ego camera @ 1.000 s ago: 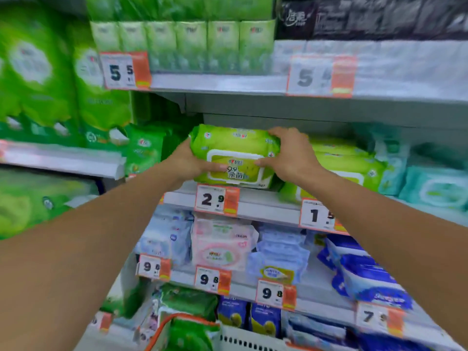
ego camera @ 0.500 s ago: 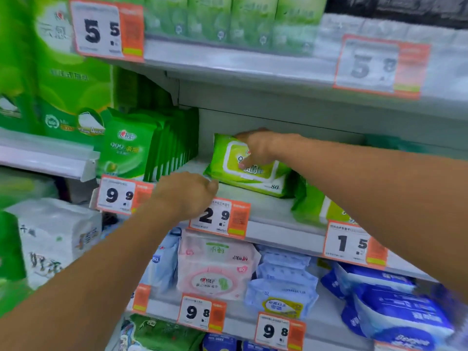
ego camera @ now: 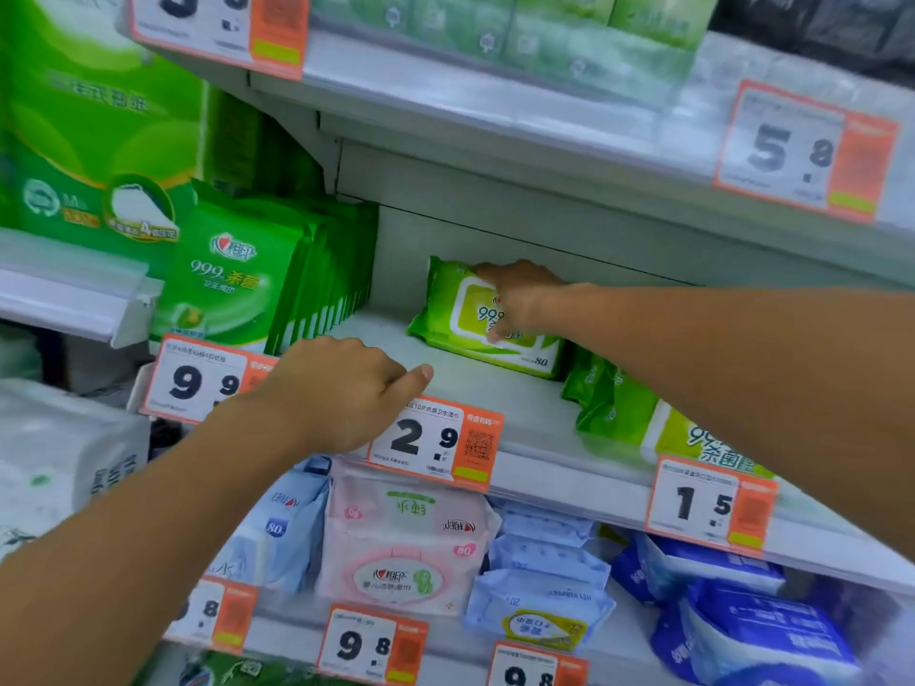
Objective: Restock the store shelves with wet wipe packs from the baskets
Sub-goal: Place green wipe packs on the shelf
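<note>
A light green wet wipe pack (ego camera: 448,309) leans at the back of the middle shelf (ego camera: 495,393), behind and to the right of the 2.9 price tag (ego camera: 435,440). Its white-framed label faces forward and up, its long axis runs left to right along the shelf, and its top edge tilts back toward the rear wall. The right hand (ego camera: 517,297) rests on the pack's label, fingers spread and bent down over it, thumb low on the face; whether they pinch the pack or only press on it cannot be told. The left hand (ego camera: 341,388) hovers just left of the 2.9 price tag, above the shelf's front edge, fingers loosely curled and holding nothing, thumb pointing right. More green packs (ego camera: 624,413) lie to the right of the tag, beneath the right forearm.
</note>
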Action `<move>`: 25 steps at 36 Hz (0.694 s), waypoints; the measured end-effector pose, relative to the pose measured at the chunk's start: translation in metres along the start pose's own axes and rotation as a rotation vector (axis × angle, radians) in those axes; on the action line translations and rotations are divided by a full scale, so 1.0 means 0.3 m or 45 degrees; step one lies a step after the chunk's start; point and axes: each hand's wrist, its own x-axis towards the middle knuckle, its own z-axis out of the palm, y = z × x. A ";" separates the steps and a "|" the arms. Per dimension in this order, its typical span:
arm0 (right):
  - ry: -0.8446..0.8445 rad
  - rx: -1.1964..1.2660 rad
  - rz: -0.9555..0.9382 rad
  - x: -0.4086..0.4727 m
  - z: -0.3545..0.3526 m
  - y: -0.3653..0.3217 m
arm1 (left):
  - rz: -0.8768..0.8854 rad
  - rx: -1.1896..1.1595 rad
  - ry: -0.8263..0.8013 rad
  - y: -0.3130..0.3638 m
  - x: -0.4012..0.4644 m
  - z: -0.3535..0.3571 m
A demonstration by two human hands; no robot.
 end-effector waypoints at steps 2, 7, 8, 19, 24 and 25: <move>-0.015 -0.028 0.040 0.029 -0.006 -0.006 | 0.006 0.012 0.015 0.001 0.001 0.003; -0.032 -0.017 0.048 0.083 0.000 0.010 | 0.026 -0.004 0.037 -0.001 0.005 0.007; -0.024 -0.013 0.042 0.091 0.009 0.019 | 0.036 -0.008 0.038 -0.003 0.007 0.008; 0.016 -0.011 0.044 0.203 0.082 0.081 | 0.117 -0.011 0.087 -0.030 0.022 0.028; 0.004 -0.053 0.048 0.204 0.076 0.097 | 0.085 -0.030 0.061 -0.025 0.010 0.020; -0.012 -0.072 0.056 0.200 0.071 0.100 | 0.075 -0.024 0.051 -0.022 0.008 0.018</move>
